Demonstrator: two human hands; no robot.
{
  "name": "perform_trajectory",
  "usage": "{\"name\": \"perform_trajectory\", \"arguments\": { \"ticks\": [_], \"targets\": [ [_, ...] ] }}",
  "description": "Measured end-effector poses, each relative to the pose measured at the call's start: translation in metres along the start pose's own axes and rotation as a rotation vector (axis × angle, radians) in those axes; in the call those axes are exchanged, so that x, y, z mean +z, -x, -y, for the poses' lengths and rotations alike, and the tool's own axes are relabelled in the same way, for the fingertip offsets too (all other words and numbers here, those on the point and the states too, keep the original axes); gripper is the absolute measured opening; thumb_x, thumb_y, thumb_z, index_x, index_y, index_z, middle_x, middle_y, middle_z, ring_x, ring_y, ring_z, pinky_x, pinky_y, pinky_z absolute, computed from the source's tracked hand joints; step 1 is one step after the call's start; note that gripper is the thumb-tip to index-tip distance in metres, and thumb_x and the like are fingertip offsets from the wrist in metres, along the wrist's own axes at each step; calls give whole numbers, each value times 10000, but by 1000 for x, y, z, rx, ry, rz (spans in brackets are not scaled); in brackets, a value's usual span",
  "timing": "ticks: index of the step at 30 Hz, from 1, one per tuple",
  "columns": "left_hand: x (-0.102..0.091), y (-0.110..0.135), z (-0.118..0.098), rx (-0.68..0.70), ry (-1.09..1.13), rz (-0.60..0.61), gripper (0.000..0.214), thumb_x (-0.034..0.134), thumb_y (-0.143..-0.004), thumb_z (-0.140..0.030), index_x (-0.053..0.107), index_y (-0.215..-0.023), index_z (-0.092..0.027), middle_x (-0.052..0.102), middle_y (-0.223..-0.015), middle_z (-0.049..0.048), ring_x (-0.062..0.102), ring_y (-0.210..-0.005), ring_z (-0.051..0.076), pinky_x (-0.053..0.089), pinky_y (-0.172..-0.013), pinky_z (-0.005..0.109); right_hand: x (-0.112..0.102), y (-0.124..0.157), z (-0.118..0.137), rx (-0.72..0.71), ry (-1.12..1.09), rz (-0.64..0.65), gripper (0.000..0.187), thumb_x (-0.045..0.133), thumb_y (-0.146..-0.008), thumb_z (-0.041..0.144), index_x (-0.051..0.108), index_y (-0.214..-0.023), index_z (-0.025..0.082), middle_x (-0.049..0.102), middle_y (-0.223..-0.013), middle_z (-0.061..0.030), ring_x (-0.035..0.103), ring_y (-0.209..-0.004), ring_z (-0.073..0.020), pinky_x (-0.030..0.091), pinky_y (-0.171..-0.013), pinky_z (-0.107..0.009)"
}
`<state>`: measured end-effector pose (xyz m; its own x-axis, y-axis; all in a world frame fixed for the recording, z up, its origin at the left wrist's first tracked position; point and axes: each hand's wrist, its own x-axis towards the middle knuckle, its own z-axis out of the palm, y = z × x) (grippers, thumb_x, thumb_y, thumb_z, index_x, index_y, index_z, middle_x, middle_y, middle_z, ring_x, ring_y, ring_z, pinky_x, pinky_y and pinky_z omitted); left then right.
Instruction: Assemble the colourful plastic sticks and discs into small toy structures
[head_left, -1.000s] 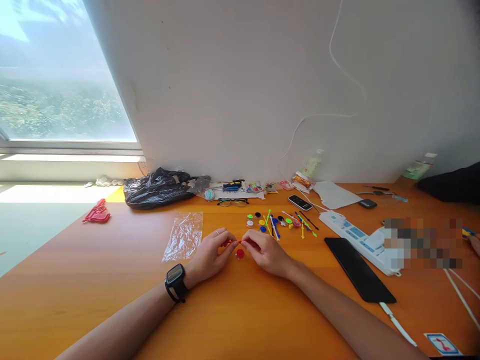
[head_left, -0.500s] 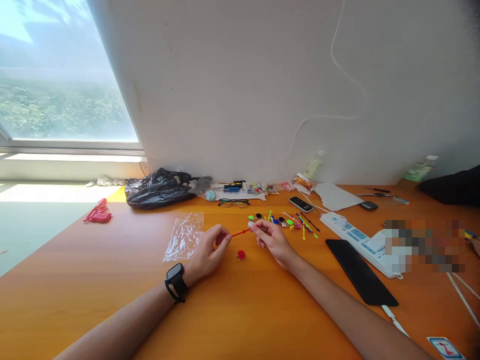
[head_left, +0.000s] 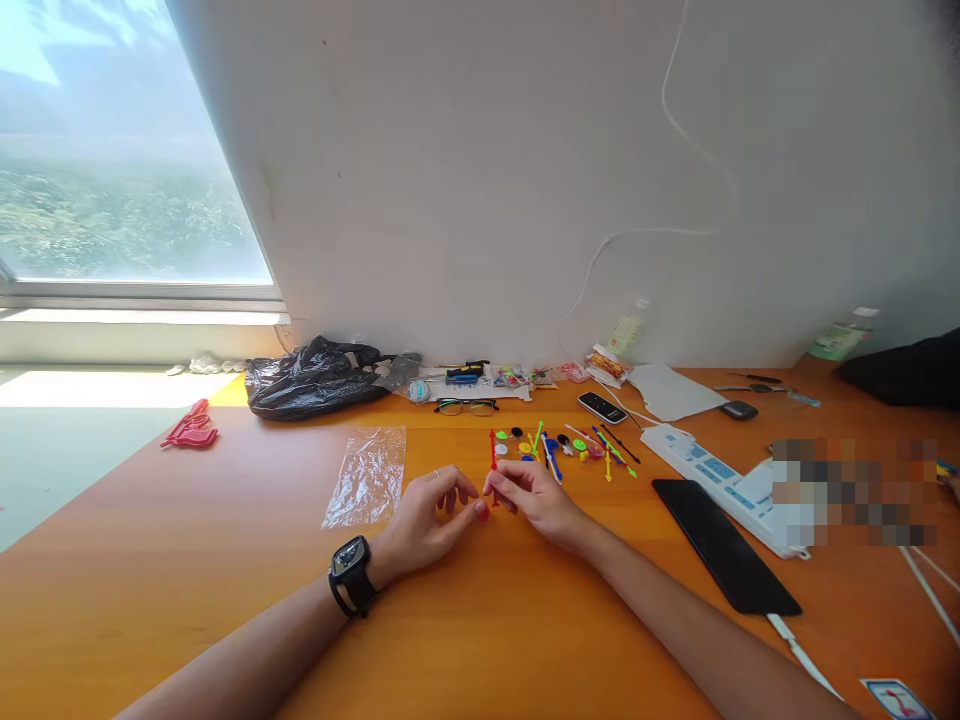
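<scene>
My right hand (head_left: 534,496) pinches a thin red plastic arrow (head_left: 493,448) between thumb and fingertips. The arrow stands nearly upright in the picture, and its lower end shows below the fingers. Close on its left is my left hand (head_left: 435,512), with thumb and fingers curved but apart. A small red round piece (head_left: 484,513) lies on the table at my left thumb tip, partly covered by it; whether they touch I cannot tell. Beyond my right hand lie several coloured arrows, among them a blue-and-white one (head_left: 553,460) and a yellow one (head_left: 608,465), with small round pieces (head_left: 526,449).
A clear plastic bag (head_left: 365,478) lies left of my hands. Glasses (head_left: 466,407) and a black bag (head_left: 315,380) are farther back. On the right are a black phone (head_left: 724,545), a white power strip (head_left: 720,480) and a remote (head_left: 602,407). A red toy-like piece (head_left: 191,428) is at left.
The red arrow has turned from lying across between both hands to upright in my right hand alone. My left hand has let go of it and moved right, to the red round piece.
</scene>
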<state>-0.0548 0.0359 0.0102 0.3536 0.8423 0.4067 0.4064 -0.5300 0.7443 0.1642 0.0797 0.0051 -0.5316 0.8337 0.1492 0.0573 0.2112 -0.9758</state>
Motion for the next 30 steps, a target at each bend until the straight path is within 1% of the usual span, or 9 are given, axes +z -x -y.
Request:
{"name": "perform_trajectory", "arguments": {
  "ticks": [2,4,6,8,12,16,20,25,30],
  "targets": [
    [-1,0,-2,-17,32,-13,324,669,-969,-453,650,-1161,-192,704,-932,45,581,-734,145,455,-667,269,-3,2,2,51,72,72,545,610,-951,681,609,-757,172,533,-650,22,458,-585,-108,342,-560,-253],
    [-1,-1,-4,-45,86,-24,409,637,-987,-468,586,-1293,-202,711,-1020,60,601,-763,150,465,-668,270,-4,5,3,150,86,169,563,584,-941,722,584,-778,183,519,-637,31,439,-551,-107,322,-525,-252],
    [-1,-3,-2,-78,123,-47,372,591,-1011,-472,591,-1261,-198,714,-1011,63,607,-763,151,462,-657,267,-3,6,3,206,89,237,573,580,-926,746,585,-813,184,509,-643,36,409,-535,-101,293,-503,-249],
    [0,-4,0,-111,135,-49,322,593,-1006,-480,638,-1110,-180,708,-915,53,598,-740,151,451,-644,263,-3,7,2,198,106,255,575,575,-930,742,578,-805,181,493,-648,40,387,-539,-95,274,-502,-248],
    [0,-6,5,-177,144,-3,359,660,-960,-496,659,-847,-156,668,-741,28,549,-664,136,411,-600,248,-5,3,-3,158,152,191,558,565,-959,691,581,-746,175,473,-607,41,385,-545,-97,270,-516,-253],
    [-1,-7,9,-242,176,7,395,706,-913,-514,670,-773,-146,661,-694,20,519,-617,122,371,-553,229,-7,-1,-9,213,178,107,505,657,-911,643,628,-737,169,526,-569,30,404,-517,-102,269,-502,-252],
    [-1,-9,14,-239,238,3,372,753,-864,-514,714,-894,-145,673,-717,27,567,-647,138,419,-589,235,-6,-3,-14,240,168,27,446,746,-846,604,655,-775,173,575,-572,26,446,-517,-109,304,-505,-242],
    [-2,-10,16,-218,233,31,342,747,-862,-480,719,-968,-155,642,-700,12,583,-671,148,443,-620,239,-7,-5,-23,221,170,51,441,798,-796,578,712,-743,149,688,-694,-34,554,-623,-140,383,-575,-249],
    [-2,-9,14,-221,215,56,310,746,-856,-442,718,-979,-159,627,-685,3,575,-665,149,438,-621,238,-9,-6,-26,269,181,62,392,798,-807,520,718,-760,139,672,-659,-23,514,-570,-118,342,-528,-236]
  ]
}}
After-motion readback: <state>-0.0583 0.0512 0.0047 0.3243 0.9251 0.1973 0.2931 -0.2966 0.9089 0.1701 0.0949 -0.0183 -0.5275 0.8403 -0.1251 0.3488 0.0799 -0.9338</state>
